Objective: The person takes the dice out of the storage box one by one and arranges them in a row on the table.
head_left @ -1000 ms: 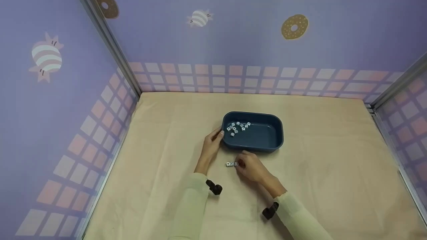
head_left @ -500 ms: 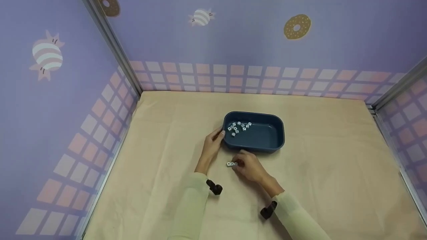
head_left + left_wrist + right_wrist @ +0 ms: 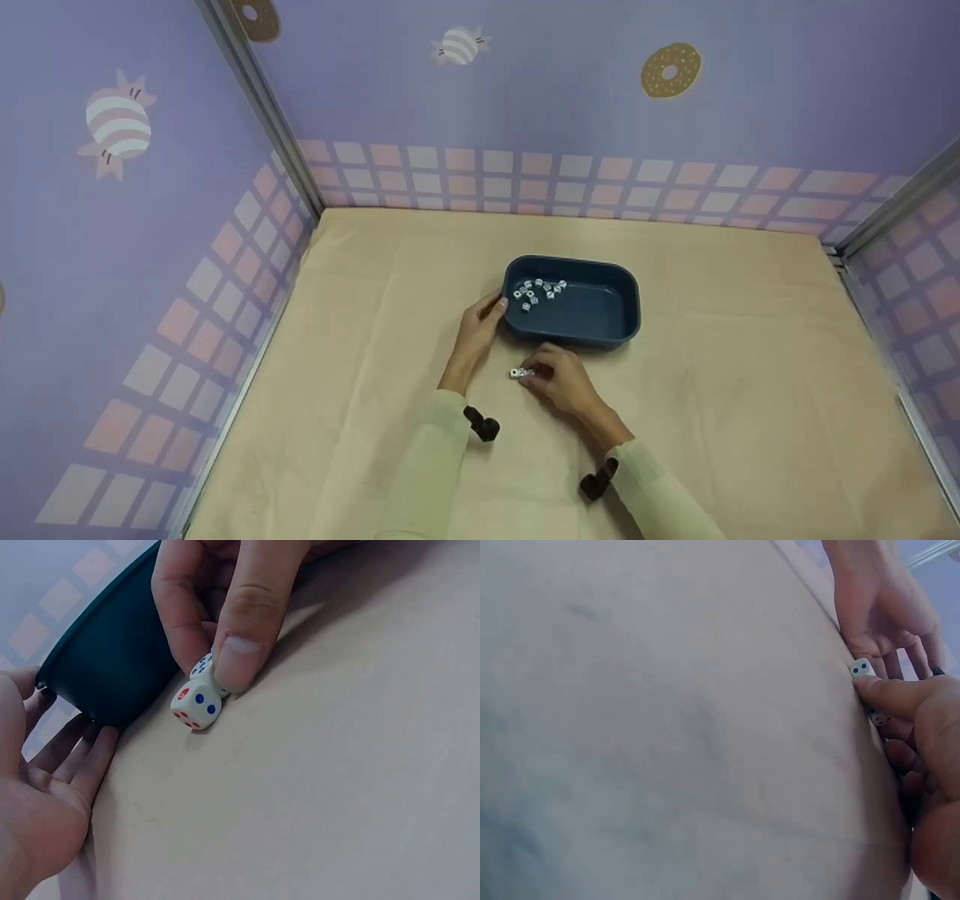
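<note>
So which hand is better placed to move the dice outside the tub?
Probably the right hand: it pinches the row of dice, while the left hand holds the tub by its side.

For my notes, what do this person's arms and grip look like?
The left sleeve and right sleeve are long and pale green, with a small black device by the left one and a similar black device by the right. The left grip and right grip are bare, with no gloves. No cables show.

Looks like a panelled booth tbh; purple printed walls at 9, 12 and 3 o'clock; donut pictures at 12; metal posts at 10 and 2; beige cloth between.
</note>
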Action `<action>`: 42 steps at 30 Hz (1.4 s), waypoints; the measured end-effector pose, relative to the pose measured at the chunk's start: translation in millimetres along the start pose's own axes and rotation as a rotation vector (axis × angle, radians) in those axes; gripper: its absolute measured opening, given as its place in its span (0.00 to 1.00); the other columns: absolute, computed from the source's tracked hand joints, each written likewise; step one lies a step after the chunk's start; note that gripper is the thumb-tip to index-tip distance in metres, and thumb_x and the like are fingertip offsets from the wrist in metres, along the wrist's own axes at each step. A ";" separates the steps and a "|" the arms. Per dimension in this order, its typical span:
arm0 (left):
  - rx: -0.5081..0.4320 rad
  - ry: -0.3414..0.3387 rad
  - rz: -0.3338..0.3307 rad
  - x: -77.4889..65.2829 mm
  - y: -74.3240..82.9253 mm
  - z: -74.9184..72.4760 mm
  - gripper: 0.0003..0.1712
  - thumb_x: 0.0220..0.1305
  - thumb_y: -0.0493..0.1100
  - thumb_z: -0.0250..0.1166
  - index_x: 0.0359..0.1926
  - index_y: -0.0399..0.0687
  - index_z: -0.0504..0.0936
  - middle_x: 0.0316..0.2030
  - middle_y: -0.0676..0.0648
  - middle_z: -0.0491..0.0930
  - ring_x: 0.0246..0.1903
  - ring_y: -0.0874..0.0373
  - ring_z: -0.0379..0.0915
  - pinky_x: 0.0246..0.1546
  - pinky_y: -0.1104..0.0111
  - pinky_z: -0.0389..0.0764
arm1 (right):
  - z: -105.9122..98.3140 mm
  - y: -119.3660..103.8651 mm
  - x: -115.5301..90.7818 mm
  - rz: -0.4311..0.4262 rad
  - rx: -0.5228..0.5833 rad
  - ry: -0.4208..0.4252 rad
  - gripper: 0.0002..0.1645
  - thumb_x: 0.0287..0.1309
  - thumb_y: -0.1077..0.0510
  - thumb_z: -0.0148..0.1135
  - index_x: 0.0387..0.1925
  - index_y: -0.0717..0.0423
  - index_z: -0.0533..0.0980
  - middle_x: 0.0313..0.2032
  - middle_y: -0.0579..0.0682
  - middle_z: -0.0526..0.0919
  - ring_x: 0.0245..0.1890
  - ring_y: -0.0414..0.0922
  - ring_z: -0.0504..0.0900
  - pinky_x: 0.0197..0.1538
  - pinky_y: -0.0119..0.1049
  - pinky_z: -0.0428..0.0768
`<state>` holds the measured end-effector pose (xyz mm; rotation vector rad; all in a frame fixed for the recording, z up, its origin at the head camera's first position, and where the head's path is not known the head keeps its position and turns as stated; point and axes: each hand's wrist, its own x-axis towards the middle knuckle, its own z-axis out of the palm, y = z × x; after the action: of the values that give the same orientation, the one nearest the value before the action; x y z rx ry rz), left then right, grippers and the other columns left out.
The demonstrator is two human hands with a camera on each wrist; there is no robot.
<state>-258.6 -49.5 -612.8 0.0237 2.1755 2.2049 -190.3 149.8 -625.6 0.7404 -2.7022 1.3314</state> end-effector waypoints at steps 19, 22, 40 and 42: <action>-0.014 -0.007 -0.019 4.1 2.8 2.9 0.28 0.81 0.51 0.61 0.75 0.48 0.75 0.68 0.41 0.78 0.64 0.51 0.77 0.63 0.59 0.81 | 3.1 -5.0 1.9 -0.039 -0.063 0.065 0.08 0.56 0.55 0.83 0.37 0.49 0.91 0.34 0.40 0.82 0.34 0.40 0.78 0.38 0.35 0.77; -0.012 -0.007 -0.020 4.8 2.3 1.4 0.28 0.81 0.51 0.61 0.75 0.48 0.75 0.69 0.40 0.77 0.64 0.50 0.77 0.63 0.58 0.81 | 4.1 -5.3 3.2 -0.032 -0.060 0.061 0.07 0.56 0.55 0.83 0.37 0.48 0.91 0.34 0.40 0.82 0.34 0.40 0.78 0.38 0.35 0.77; 0.085 0.021 -0.018 0.2 1.6 0.0 0.29 0.80 0.55 0.61 0.74 0.49 0.76 0.71 0.45 0.76 0.68 0.51 0.73 0.69 0.59 0.76 | -2.9 -19.2 -4.7 -0.059 -0.139 0.058 0.16 0.56 0.53 0.83 0.44 0.53 0.88 0.38 0.46 0.81 0.37 0.42 0.75 0.41 0.39 0.78; 0.082 0.026 -0.022 -0.3 0.8 0.9 0.29 0.80 0.54 0.61 0.74 0.49 0.76 0.70 0.44 0.77 0.68 0.51 0.74 0.68 0.59 0.76 | -10.2 -25.9 -4.4 -0.086 -0.122 0.068 0.16 0.57 0.54 0.83 0.44 0.55 0.87 0.38 0.47 0.81 0.38 0.42 0.77 0.41 0.39 0.81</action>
<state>-258.2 -48.7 -611.9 -0.0259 2.2673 2.1157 -176.9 145.8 -601.1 0.7743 -2.6383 1.1402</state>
